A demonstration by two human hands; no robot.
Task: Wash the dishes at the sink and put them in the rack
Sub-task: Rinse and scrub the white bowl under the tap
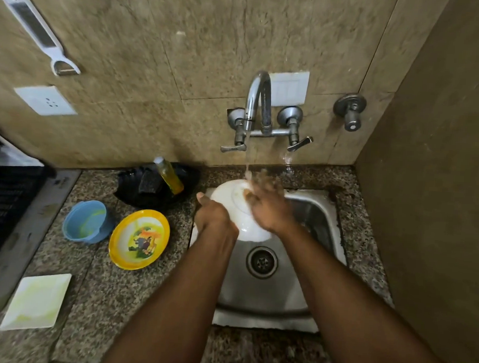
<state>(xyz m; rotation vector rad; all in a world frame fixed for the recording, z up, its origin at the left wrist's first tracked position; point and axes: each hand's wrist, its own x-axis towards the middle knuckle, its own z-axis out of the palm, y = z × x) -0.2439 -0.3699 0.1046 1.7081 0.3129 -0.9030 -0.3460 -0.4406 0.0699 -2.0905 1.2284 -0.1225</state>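
White plate [238, 209] tilted over sink [265, 292], under running water

Beige stone-look tiles with dark veins cover the back wall [156, 50], and a plainer brown side wall [435, 165] meets it in the corner at the right. A white socket plate [45, 100] sits low on the left of the back wall, a white switch plate [290, 87] behind the tap's arch, and a round metal valve [350, 109] beside it. The desk [114, 286] is speckled brown-and-grey granite. The light is dim and warm.
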